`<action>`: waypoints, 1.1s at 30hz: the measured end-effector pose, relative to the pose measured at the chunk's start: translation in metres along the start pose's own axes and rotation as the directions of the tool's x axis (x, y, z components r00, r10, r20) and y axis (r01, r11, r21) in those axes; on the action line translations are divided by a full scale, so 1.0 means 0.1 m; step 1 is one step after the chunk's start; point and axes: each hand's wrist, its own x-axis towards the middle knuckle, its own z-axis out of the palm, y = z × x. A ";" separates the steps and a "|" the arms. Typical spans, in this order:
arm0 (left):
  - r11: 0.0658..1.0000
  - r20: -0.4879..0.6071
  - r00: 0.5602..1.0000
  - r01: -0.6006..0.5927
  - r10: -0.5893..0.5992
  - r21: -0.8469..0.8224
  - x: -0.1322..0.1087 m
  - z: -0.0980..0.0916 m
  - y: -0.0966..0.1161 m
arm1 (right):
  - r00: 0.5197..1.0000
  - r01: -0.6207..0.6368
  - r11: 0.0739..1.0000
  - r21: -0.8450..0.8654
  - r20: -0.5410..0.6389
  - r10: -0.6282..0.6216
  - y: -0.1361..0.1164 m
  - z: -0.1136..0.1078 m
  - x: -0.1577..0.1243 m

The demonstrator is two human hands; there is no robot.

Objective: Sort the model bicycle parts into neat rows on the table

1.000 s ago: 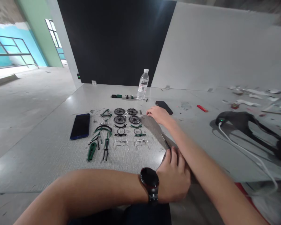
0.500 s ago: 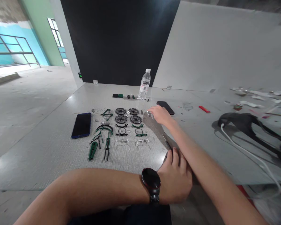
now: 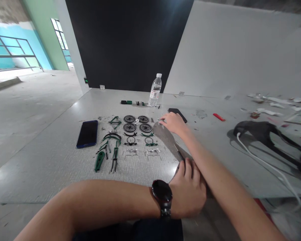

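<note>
My left hand, with a black watch on its wrist, rests at the table's front edge under my right forearm. Its fingers are curled beside a thin screwdriver-like tool; whether they grip it is unclear. Farther forward, my right hand reaches to the tabletop with fingertips close together at a small silvery part. To its left lie four-spoked-looking black wheels, a green diamond-shaped frame, green and black curved strips, a fork and a green chain-cover-like piece.
A blue-edged phone lies left of the parts. Behind stand a water bottle and small green and black blocks. Another dark phone, a red cutter and a black strap with white cable are at right.
My right hand has shifted slightly to the right, and its fingers have changed pose a little. My left hand stays where it was.
</note>
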 end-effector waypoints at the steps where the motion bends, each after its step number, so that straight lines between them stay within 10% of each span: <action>1: 1.000 -0.006 1.000 0.002 -0.002 -0.001 0.00 0.01 0.00 | 1.000 -0.008 1.000 -0.005 0.006 0.008 -0.02 -0.01 0.00; 33: 1.000 0.006 1.000 0.005 -0.005 0.003 0.00 0.02 0.01 | 1.000 0.003 1.000 0.010 -0.002 -0.003 0.04 0.05 0.02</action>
